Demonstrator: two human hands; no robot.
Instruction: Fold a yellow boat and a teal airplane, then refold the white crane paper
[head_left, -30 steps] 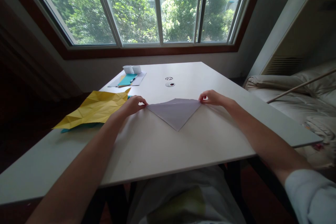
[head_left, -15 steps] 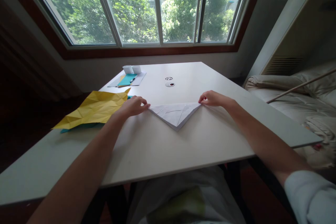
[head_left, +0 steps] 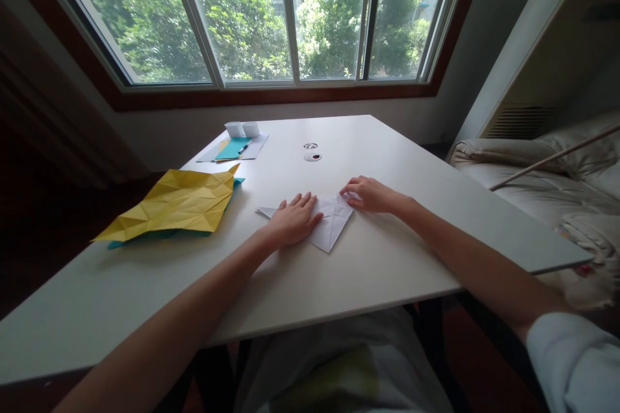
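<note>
A folded white sheet of paper lies on the white table in front of me, its lower point toward me and its thin left corner sticking out past my fingers. My left hand rests flat across the left part of the paper with the fingers stretched out, hiding what is under it. At the right side, my right hand has fingers and thumb closed on the paper's right corner, which appears turned inward. Crease lines run over the visible face of the sheet.
Left of my hands lies a creased yellow paper over a teal one. Farther back are a flat teal sheet, a pen and small white boxes. Round fittings sit in the tabletop. Bedding is at right.
My left hand has let go of the left corner and moved right, flat onto the paper. My right hand has come inward and slightly down with the right corner.
</note>
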